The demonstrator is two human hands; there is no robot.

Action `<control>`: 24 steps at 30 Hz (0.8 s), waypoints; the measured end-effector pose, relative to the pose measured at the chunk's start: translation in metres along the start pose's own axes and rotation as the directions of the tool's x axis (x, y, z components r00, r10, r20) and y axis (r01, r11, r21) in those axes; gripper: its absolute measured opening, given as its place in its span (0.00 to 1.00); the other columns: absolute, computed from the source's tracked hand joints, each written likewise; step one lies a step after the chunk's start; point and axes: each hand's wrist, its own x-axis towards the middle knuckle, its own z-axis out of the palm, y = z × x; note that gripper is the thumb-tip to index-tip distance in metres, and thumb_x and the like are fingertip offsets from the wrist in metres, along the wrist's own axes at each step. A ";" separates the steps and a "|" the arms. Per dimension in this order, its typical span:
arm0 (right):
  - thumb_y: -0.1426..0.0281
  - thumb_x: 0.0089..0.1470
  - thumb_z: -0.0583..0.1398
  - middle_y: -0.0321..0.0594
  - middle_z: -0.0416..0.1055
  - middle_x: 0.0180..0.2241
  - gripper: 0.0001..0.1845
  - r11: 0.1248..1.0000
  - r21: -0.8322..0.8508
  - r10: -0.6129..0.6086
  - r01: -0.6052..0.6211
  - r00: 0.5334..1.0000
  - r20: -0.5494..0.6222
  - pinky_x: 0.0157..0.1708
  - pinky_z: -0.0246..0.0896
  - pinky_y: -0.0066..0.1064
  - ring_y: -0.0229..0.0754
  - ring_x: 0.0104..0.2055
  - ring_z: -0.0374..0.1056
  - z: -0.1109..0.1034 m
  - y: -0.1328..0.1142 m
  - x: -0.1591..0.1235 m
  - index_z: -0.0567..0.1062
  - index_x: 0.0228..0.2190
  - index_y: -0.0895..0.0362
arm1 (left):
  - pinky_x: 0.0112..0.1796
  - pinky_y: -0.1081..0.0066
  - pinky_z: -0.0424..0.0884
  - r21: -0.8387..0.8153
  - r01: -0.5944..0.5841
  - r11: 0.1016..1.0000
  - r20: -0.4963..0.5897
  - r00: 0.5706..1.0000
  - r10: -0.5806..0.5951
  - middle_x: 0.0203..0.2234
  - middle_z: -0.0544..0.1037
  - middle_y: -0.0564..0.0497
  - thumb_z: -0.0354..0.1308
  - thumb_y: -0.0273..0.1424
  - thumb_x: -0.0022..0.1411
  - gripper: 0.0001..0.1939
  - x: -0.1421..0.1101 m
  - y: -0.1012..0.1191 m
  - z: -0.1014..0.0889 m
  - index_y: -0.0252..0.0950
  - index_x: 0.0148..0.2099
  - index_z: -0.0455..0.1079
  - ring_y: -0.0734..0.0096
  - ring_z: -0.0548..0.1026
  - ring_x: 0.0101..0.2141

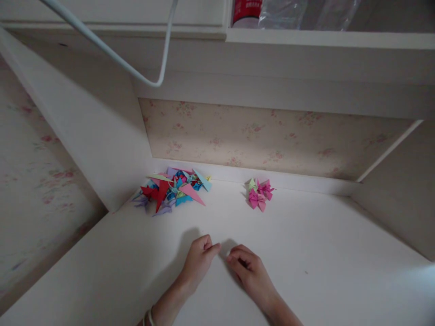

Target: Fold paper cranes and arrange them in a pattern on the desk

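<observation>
My left hand and my right hand rest side by side on the white desk, near its front middle. Both have their fingers curled under, fingertips almost touching each other. I see nothing in either hand. Farther back on the left lies a pile of folded paper shapes in red, blue, purple, pink and green. To its right, near the back wall, sits a small cluster of pink folded paper flowers with one pale green piece.
Floral wallpaper backs the desk alcove. White side panels stand at left and right. A shelf above holds a red-labelled container and clear plastic. A white cable hangs across the upper left.
</observation>
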 end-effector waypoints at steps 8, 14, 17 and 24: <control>0.63 0.57 0.55 0.37 0.66 0.28 0.15 0.997 -0.078 -0.011 0.010 1.000 -0.002 0.28 0.55 0.29 0.39 0.29 0.62 0.003 -0.007 -0.001 0.73 0.24 0.55 | 0.23 0.75 0.49 0.054 -0.068 0.996 -0.031 0.997 0.069 0.16 0.48 0.61 0.55 0.32 0.51 0.19 0.000 0.006 0.000 0.38 0.21 0.46 0.79 0.50 0.20; 0.62 0.57 0.54 0.39 0.69 0.29 0.16 0.995 -0.104 0.005 -0.010 0.999 -0.052 0.28 0.56 0.29 0.40 0.31 0.64 0.006 -0.005 0.001 0.74 0.24 0.56 | 0.23 0.74 0.48 0.103 -0.087 0.991 -0.037 0.995 0.092 0.16 0.49 0.60 0.54 0.32 0.52 0.19 0.001 0.002 0.002 0.38 0.21 0.45 0.78 0.51 0.21; 0.62 0.57 0.54 0.39 0.69 0.28 0.15 0.991 -0.135 -0.009 0.002 0.999 -0.054 0.29 0.57 0.29 0.40 0.30 0.64 0.010 -0.006 -0.002 0.74 0.24 0.55 | 0.23 0.73 0.48 0.171 -0.148 0.974 -0.008 0.988 0.152 0.16 0.50 0.60 0.53 0.31 0.53 0.17 -0.001 -0.002 0.005 0.38 0.21 0.47 0.78 0.52 0.20; 0.61 0.55 0.53 0.37 0.69 0.22 0.16 0.983 -0.130 0.117 -0.130 0.988 -0.101 0.25 0.58 0.28 0.40 0.25 0.65 0.011 -0.003 0.038 0.75 0.29 0.58 | 0.23 0.73 0.48 0.147 -0.141 0.979 0.002 0.990 0.142 0.16 0.52 0.60 0.53 0.33 0.55 0.17 0.002 -0.006 0.007 0.38 0.21 0.48 0.77 0.53 0.21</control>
